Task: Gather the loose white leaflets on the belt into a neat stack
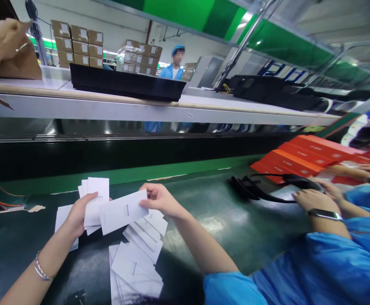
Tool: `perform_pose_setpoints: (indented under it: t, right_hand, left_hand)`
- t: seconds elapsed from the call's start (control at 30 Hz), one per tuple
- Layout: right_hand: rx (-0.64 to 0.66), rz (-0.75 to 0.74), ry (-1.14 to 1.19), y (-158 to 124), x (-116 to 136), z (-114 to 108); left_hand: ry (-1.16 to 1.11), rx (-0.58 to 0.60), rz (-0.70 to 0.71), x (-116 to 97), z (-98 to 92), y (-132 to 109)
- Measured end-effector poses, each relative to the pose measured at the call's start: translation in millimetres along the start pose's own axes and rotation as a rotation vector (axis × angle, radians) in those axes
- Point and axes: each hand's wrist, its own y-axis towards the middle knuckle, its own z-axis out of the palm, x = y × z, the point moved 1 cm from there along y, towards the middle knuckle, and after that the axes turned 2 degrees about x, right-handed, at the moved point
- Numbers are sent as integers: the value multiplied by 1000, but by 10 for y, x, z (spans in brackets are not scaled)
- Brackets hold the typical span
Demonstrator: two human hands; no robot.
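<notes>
My left hand (78, 212) is closed around a small stack of white printed booklets (98, 199), its thumb on top. Between the thumb and fingers of my right hand (159, 200) is a single white booklet (123, 212) with small dark print, tilted beside the stack and overlapping its edge. Below my hands, a loose fanned pile of white booklets (137, 271) lies on the dark green work surface (185, 254). More white paper (64, 216) lies partly hidden behind my left hand and wrist.
At right, a co-worker's hands (320, 201) hold a black headset-like item (261, 186). Orange-red boxes (302, 156) are stacked behind. A raised shelf (134, 108) runs across the far side, bearing a black tray (124, 82) and a brown paper bag (16, 59). Another person (174, 70) stands beyond.
</notes>
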Motion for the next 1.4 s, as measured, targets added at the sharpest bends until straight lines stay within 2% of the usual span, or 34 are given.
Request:
perform_pose_setpoints:
  t: [0.07,0.17,0.37,0.47,0.67,0.87,1.07,1.17,1.27,1.33,1.4]
  right_hand:
    - [-11,-56,17,149,98,109]
    - [-41,-102,-43,382,156,248]
    - [-94,-158,-315,659,95,409]
    - [-108,-170,-431,682,90,448]
    - [-136,-165,-470,655,121,483]
    - [-143,-193,-430,649,101,530]
    - [-165,-305,-477,605,68,540]
    - [-176,-341,-410,587,18,519]
    - [-173,-407,-379,578,-23,514]
    - [-184,-497,-467,562,-28,504]
    - [-266,-618,-620,518,-25,450]
  left_hand:
    - [3,48,-46,4,20,-26]
    - [-13,48,-86,7,54,-49]
    - [-12,181,-39,13,76,-78]
    - [42,215,-17,-4,60,-110]
    - [45,225,-14,-3,38,-117]
    - [96,460,-16,68,-4,-56]
    - [-34,568,-87,141,-34,52]
    - [-18,535,-59,175,-40,75]
    - [86,452,58,194,-49,83]
    - [146,415,112,195,-50,85]
    - [164,384,107,185,-50,80]
